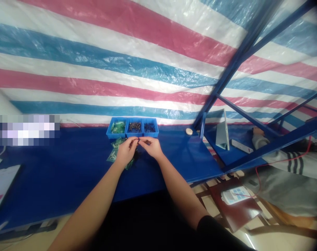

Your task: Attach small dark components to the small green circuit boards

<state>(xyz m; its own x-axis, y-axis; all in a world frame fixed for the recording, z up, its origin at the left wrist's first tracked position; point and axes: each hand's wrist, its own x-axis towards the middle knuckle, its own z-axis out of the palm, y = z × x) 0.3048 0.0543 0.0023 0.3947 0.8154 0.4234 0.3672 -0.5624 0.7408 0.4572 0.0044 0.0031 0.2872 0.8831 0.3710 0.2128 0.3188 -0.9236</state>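
My left hand [126, 151] and my right hand [151, 146] meet fingertip to fingertip above the blue table, just in front of three small blue bins. Both are closed in a pinch around something small and dark that I cannot make out. The left bin [109, 134] holds green pieces, the middle bin [134, 135] brass-and-dark small parts, the right bin [151, 134] dark bits. Green-and-clear pieces [112, 156] lie on the table beside and under my left hand. Some dark pieces sit below my fingers, partly hidden.
A round pale object [189, 131] lies toward the table's right end, near a blue metal frame [223, 82]. At the left are a tablet-like sheet [4, 186] and a blurred bright patch. Another person's grey sleeve [281, 158] shows at right, by a stool [233, 212] bearing a white device.
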